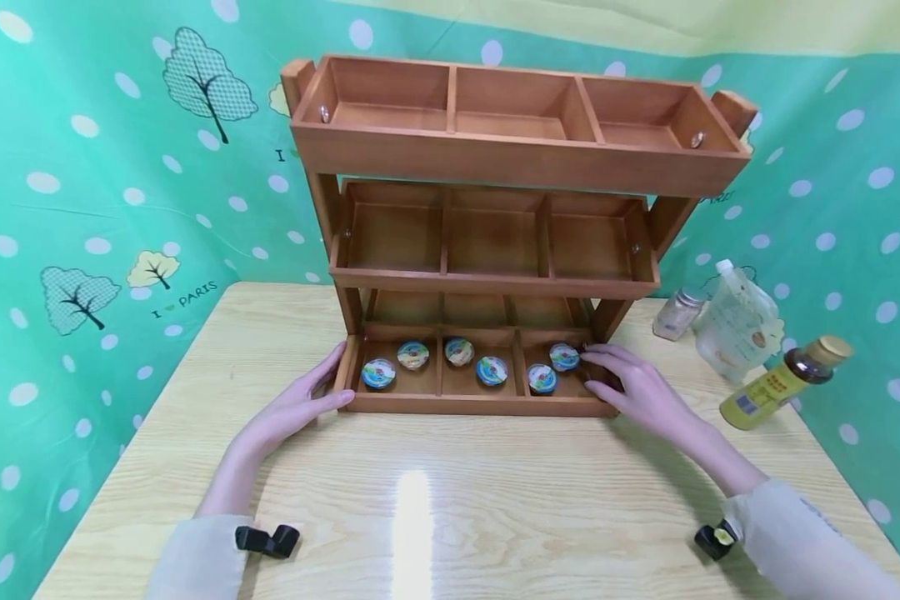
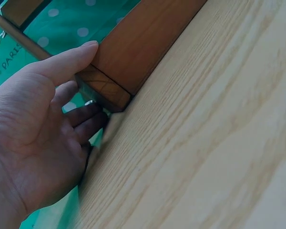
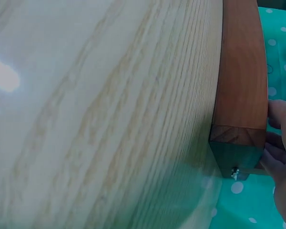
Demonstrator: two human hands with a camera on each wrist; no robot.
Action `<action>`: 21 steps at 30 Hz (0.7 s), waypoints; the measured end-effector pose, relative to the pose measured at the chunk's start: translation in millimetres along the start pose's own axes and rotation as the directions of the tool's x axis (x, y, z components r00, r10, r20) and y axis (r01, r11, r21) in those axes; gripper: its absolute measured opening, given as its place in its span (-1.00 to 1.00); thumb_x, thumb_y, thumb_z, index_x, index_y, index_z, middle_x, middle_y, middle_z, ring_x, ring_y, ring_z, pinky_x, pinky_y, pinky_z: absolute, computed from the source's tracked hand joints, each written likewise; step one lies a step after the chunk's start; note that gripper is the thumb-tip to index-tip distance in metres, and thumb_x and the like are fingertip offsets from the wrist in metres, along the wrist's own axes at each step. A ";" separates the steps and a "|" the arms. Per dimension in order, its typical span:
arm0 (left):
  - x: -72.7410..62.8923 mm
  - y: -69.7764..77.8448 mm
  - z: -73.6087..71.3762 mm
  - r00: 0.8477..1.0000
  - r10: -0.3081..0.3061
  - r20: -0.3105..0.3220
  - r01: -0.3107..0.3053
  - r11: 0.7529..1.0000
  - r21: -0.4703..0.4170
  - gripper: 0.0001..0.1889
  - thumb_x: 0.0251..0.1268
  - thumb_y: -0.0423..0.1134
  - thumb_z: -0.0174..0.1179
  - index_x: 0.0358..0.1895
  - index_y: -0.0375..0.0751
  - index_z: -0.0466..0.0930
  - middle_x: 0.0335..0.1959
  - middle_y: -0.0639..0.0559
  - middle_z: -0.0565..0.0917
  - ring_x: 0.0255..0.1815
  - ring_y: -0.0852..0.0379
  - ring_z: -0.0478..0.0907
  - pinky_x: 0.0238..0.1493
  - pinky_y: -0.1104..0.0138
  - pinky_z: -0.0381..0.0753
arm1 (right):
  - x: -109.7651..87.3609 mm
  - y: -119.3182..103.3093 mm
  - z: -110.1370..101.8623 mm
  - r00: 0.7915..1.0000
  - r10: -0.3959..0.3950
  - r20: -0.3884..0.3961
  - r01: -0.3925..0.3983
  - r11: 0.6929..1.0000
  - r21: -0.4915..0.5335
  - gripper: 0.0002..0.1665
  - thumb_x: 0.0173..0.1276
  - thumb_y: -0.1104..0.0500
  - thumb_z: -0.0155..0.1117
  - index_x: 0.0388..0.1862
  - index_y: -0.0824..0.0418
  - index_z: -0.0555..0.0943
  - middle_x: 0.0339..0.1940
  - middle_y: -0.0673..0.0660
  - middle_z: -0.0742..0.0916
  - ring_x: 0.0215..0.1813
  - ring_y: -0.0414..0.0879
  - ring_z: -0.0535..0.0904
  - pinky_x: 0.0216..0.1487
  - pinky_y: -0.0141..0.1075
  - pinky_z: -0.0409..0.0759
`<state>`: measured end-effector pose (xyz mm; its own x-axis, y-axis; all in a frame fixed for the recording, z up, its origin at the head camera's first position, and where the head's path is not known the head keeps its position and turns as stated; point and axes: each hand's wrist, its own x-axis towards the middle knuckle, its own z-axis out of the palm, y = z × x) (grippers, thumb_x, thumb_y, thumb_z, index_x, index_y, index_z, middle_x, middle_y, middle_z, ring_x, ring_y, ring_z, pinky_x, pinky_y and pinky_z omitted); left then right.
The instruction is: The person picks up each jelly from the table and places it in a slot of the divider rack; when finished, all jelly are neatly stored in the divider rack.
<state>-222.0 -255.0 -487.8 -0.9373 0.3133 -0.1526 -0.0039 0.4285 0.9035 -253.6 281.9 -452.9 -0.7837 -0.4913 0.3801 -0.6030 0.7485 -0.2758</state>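
Right wrist view: right hand [image 3: 282, 157] cut off behind rack [image 3: 240, 90].

Left hand [image 1: 300, 406] and right hand [image 1: 630, 385], fingers relaxed, outstretched.
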 end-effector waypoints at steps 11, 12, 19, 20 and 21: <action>2.5 -5.9 -3.8 1.000 -0.001 -0.019 0.003 0.998 0.070 -0.10 0.54 0.06 0.15 0.70 0.32 -0.29 0.75 0.01 -0.20 0.74 -0.30 -0.25 0.60 -0.37 -0.09 | -1.1 4.9 -1.9 0.999 -0.005 0.054 0.007 0.999 -0.037 -0.49 0.33 0.23 0.46 0.25 0.31 0.65 0.32 0.32 0.67 0.32 0.27 0.62 0.18 0.15 0.66; 1.7 -6.5 -4.2 1.000 -0.002 -0.018 0.004 0.996 0.088 -0.09 0.53 0.07 0.15 0.70 0.31 -0.30 0.75 -0.01 -0.19 0.74 -0.32 -0.24 0.59 -0.38 -0.06 | -1.7 5.0 -1.8 0.998 0.002 0.065 0.000 0.999 -0.037 -0.50 0.35 0.22 0.45 0.25 0.31 0.65 0.33 0.32 0.66 0.32 0.27 0.62 0.18 0.16 0.67; -4.8 -3.6 -11.0 1.000 0.013 -0.025 -0.005 0.963 0.269 -0.08 0.50 0.16 0.16 0.70 0.26 -0.26 0.73 -0.20 -0.08 0.68 -0.44 -0.06 0.52 -0.41 0.13 | -3.8 7.1 -4.6 0.993 0.035 0.116 -0.030 0.999 -0.045 -0.49 0.40 0.19 0.42 0.29 0.30 0.63 0.32 0.33 0.66 0.32 0.28 0.62 0.20 0.17 0.66; -6.0 -1.8 -12.4 0.999 0.019 -0.027 -0.010 0.954 0.298 -0.08 0.49 0.17 0.16 0.71 0.23 -0.23 0.72 -0.23 -0.04 0.67 -0.45 -0.03 0.51 -0.39 0.16 | -4.1 7.9 -5.3 0.992 0.035 0.121 -0.029 0.998 -0.049 -0.49 0.40 0.18 0.42 0.29 0.30 0.63 0.32 0.33 0.67 0.32 0.28 0.62 0.21 0.17 0.66; -7.2 0.6 -13.6 0.999 0.024 -0.025 -0.015 0.948 0.319 -0.09 0.49 0.16 0.16 0.71 0.19 -0.19 0.71 -0.25 -0.01 0.66 -0.45 0.00 0.51 -0.38 0.18 | -4.4 8.5 -6.5 0.991 0.035 0.126 -0.028 0.998 -0.054 -0.50 0.40 0.18 0.42 0.28 0.30 0.64 0.31 0.33 0.68 0.31 0.28 0.62 0.21 0.17 0.65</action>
<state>-219.9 -268.5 -480.7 -0.9455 0.3024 -0.1211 0.1214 0.6720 0.7305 -254.3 293.4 -451.2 -0.8167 -0.5172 0.2560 -0.5719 0.7850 -0.2383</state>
